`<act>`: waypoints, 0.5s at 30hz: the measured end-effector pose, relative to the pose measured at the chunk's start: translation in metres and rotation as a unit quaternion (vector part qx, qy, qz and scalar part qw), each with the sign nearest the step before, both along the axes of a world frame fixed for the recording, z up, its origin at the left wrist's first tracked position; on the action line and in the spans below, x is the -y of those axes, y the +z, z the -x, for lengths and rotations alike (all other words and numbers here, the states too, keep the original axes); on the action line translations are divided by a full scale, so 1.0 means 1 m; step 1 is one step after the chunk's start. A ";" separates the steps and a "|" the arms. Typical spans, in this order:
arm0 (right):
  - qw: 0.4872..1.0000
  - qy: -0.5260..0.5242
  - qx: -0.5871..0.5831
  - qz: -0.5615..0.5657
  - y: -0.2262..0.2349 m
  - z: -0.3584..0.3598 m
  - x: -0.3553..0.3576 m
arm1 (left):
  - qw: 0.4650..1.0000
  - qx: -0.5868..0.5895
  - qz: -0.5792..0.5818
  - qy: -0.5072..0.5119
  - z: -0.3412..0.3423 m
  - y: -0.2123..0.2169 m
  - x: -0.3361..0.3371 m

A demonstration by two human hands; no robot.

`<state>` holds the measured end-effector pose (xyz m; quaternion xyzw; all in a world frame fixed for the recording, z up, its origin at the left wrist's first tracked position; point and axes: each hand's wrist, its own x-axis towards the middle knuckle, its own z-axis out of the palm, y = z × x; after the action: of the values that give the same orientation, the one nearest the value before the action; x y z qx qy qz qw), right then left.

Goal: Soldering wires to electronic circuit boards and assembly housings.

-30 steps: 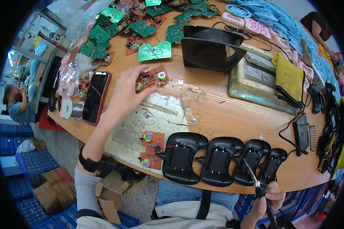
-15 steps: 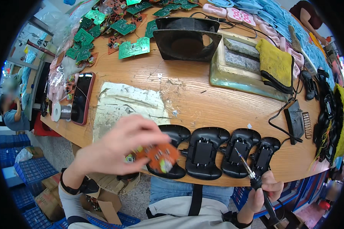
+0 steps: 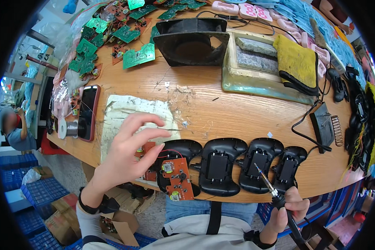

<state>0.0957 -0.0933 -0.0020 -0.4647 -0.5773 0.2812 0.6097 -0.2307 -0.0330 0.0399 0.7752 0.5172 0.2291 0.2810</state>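
My right hand (image 3: pixel 288 210) grips a soldering iron (image 3: pixel 280 203) by its black handle, its metal tip pointing up and left over a black game controller shell (image 3: pixel 258 166). Over the leftmost controller shell (image 3: pixel 183 148), my left hand (image 3: pixel 131 152) has its fingers spread and appears to hold nothing. An orange circuit board (image 3: pixel 180 179) with small white and yellow-green parts rests on that shell, beside my fingertips. A thin red wire loops above it. More orange board (image 3: pixel 149 174) shows beneath my hand, partly hidden. Two other shells (image 3: pixel 221 166) (image 3: pixel 291 168) complete the row along the table edge.
A dark fan (image 3: pixel 191 43) stands at the back, beside a tray (image 3: pixel 275 92) holding grey blocks and a yellow cloth (image 3: pixel 296 64). Green circuit boards (image 3: pixel 138 56) pile up far left. A phone (image 3: pixel 88 112), solder spool (image 3: pixel 66 128), stained paper (image 3: pixel 127 110) and iron stand (image 3: pixel 322 127) lie around.
My left hand has let go of the orange circuit board, which now lies on the leftmost shell, and its fingers have spread. The right hand with the soldering iron has barely moved.
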 end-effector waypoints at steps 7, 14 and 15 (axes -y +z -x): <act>1.000 0.015 -0.026 -0.003 -0.003 0.002 -0.004 | 0.984 -0.104 -0.070 0.125 -0.027 -0.019 0.031; 0.999 0.040 -0.037 0.001 -0.004 0.003 -0.003 | 0.961 -0.135 -0.115 0.210 -0.053 -0.029 0.030; 0.999 0.039 -0.037 0.001 -0.004 0.002 -0.003 | 0.967 -0.095 -0.094 0.217 -0.055 -0.031 0.030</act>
<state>0.0936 -0.0907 -0.0060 -0.4314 -0.5716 0.3226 0.6189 -0.1762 -0.0635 0.0086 0.6859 0.6734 0.2573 0.0998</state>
